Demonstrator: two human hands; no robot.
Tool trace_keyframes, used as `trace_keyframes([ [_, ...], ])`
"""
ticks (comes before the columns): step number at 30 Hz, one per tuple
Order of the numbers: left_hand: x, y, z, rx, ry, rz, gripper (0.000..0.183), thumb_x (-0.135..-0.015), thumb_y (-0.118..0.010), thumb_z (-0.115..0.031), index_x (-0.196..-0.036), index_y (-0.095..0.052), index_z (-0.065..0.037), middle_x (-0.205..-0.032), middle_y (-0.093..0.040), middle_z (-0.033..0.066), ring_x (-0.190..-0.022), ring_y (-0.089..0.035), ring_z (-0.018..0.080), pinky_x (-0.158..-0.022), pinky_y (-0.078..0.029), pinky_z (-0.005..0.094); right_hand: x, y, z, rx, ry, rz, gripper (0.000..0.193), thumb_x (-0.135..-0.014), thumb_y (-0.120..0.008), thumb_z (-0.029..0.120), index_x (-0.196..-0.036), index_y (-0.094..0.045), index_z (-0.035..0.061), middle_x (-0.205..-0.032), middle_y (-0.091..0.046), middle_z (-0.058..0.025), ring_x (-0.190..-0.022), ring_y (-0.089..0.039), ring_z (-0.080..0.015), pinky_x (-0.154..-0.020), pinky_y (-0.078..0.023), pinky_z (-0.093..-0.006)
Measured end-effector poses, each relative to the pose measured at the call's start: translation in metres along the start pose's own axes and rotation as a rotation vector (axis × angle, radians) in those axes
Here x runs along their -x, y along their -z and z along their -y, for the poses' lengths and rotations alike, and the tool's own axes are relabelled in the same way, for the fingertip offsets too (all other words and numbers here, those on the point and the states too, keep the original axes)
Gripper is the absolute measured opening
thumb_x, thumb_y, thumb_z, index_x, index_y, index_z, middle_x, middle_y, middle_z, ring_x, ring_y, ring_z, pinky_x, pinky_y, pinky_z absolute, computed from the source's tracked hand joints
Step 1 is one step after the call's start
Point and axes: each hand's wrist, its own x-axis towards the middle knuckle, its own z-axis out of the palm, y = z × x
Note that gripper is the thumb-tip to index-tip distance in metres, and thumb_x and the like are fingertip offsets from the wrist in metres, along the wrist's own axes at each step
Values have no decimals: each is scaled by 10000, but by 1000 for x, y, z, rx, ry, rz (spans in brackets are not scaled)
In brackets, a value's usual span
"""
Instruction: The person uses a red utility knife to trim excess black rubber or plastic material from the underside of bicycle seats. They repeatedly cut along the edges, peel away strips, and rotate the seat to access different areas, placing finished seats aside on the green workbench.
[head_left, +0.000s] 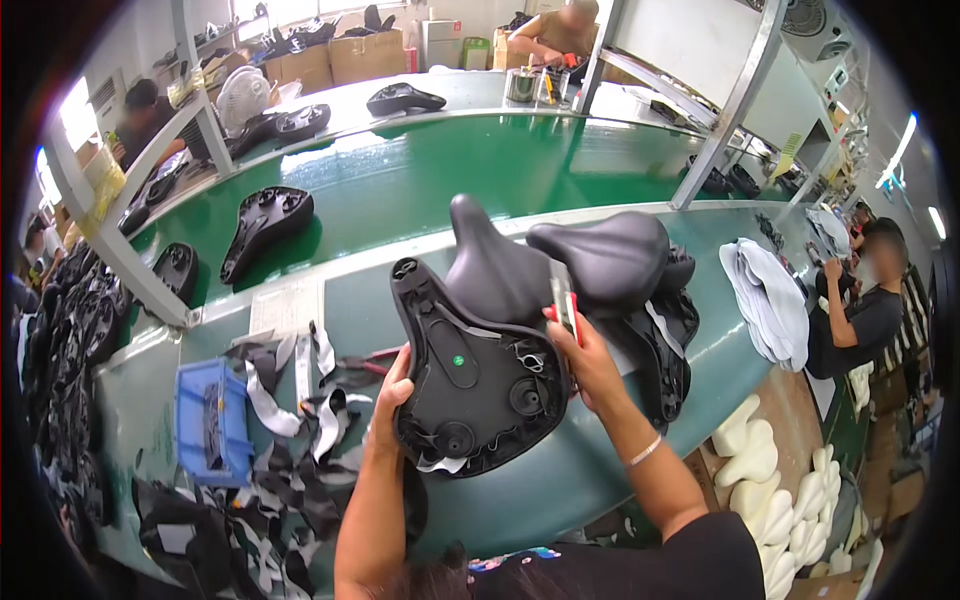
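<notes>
A black bicycle saddle [475,365], turned underside up, is held in front of me over the green bench. My left hand [393,388] grips its left edge, thumb on the rim. A red utility knife [564,308] is in my right hand [592,358], blade pointing up and away, beside the saddle's right edge. Ragged dark cover trim and a white scrap show along the saddle's rim. Just beyond lie two smooth black saddles, one [490,260] partly behind the held one, the other [605,255] resting against more saddles [665,340].
A blue bin [213,422], pliers [368,363] and dark and white offcuts [285,500] lie at left. Saddles [265,225] sit on the green conveyor [430,150] beyond. White sheets [764,300] are stacked at right, above cream foam pieces [755,460]. Co-workers sit around; metal posts [730,105] frame the bench.
</notes>
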Motion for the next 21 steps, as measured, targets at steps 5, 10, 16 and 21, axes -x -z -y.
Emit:
trace_keyframes([
  [5,35,-33,-6,-249,250,-15,812,-786,-678,-441,-1360,-364,41,-1259,-508,139,-1138,-513,197,-975,-397,296,85,5,-31,-121,-6,-138,331,-977,-519,200,-1269,-482,49,-1039,-528,11,-913,-475,-46,-842,-396,-208],
  [10,66,-46,-24,-330,101,-148,706,-810,-688,-324,-1355,-389,11,-1207,-541,103,-1072,-540,169,-928,-444,297,114,-10,-33,205,143,34,382,-955,-551,192,-1302,-486,48,-977,-599,-26,-840,-550,-75,-721,-445,-241],
  [16,91,-58,-57,-527,294,-380,467,-812,-639,-235,-1175,-521,34,-954,-608,74,-793,-602,111,-720,-510,250,116,12,-8,725,857,301,586,-799,-671,108,-1353,-484,138,-852,-646,-102,-630,-591,-240,-516,-466,-336],
  [21,77,-57,-57,-719,319,-361,431,-793,-641,-267,-1079,-566,47,-910,-620,80,-743,-599,111,-663,-499,247,98,13,9,1109,857,534,589,-841,-601,105,-1388,-453,264,-696,-491,-86,-511,-492,-250,-455,-417,-379],
])
